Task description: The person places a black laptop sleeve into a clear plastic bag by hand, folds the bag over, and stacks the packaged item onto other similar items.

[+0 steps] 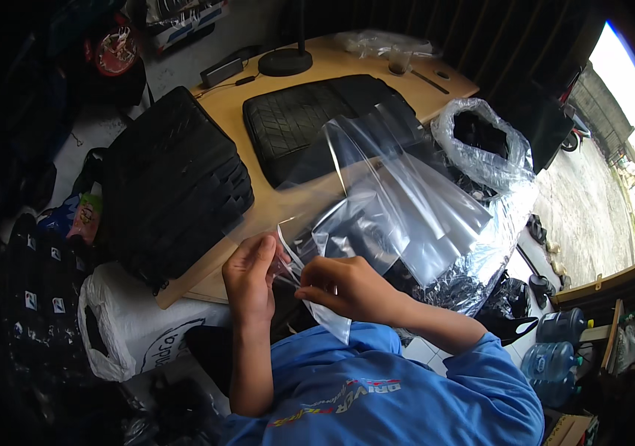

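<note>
A large clear plastic bag [395, 197] spreads in front of me over the table's near edge, creased and shiny. My left hand [249, 276] pinches its near left edge between thumb and fingers. Beside it, my right hand [351, 288] has its fingers curled and closed on the same edge. A narrow whitish strip [330, 321] runs along this edge, passes under my right hand and hangs down against my blue shirt. Whether the strip is loose from the bag, I cannot tell. Beyond the bag, a flat black quilted item [295, 123] lies on the wooden table [217, 111].
A tall stack of black folded items [176, 178] stands at the table's left. To the right sits an open clear bag [481, 160] with black contents. At the back are a lamp base [285, 62] and a cup [398, 62]. Water jugs [551, 360] stand lower right.
</note>
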A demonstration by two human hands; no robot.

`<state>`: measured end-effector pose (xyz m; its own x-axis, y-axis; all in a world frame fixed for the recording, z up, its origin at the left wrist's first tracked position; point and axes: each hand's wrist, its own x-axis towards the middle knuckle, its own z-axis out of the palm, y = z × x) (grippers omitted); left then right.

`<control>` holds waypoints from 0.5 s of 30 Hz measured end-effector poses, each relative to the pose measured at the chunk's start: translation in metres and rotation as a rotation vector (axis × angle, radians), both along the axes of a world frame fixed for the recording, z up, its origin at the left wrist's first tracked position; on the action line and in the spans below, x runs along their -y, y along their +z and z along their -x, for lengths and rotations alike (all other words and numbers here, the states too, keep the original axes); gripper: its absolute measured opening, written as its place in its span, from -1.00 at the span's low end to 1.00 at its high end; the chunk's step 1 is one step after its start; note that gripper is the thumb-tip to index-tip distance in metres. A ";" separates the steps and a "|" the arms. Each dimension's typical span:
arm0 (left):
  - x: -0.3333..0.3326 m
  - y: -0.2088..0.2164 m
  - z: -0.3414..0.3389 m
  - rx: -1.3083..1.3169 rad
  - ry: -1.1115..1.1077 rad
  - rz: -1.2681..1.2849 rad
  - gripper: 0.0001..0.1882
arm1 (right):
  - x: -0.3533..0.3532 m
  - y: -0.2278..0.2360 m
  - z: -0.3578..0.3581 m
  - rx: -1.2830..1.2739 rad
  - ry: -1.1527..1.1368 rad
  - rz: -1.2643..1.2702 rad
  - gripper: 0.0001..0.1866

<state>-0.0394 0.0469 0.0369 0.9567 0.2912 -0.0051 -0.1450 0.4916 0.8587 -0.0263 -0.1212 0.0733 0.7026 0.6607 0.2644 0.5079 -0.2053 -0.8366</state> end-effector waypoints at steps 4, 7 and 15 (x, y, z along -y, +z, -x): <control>-0.013 -0.010 0.005 -0.014 0.096 -0.148 -0.85 | 0.019 0.003 -0.014 -0.008 -0.018 -0.016 -0.80; -0.030 -0.001 0.020 0.008 0.045 -0.237 -0.85 | 0.061 0.005 -0.089 0.019 -0.498 -0.044 -0.83; -0.035 0.050 0.003 0.069 -0.097 -0.412 -0.78 | 0.162 -0.018 -0.308 0.058 -0.971 0.655 -0.20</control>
<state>-0.0428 0.0824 0.0870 0.9738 0.1640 0.1575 -0.1787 0.1239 0.9761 0.2820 -0.2831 0.0550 0.9848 -0.1248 0.1206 -0.0655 -0.9106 -0.4081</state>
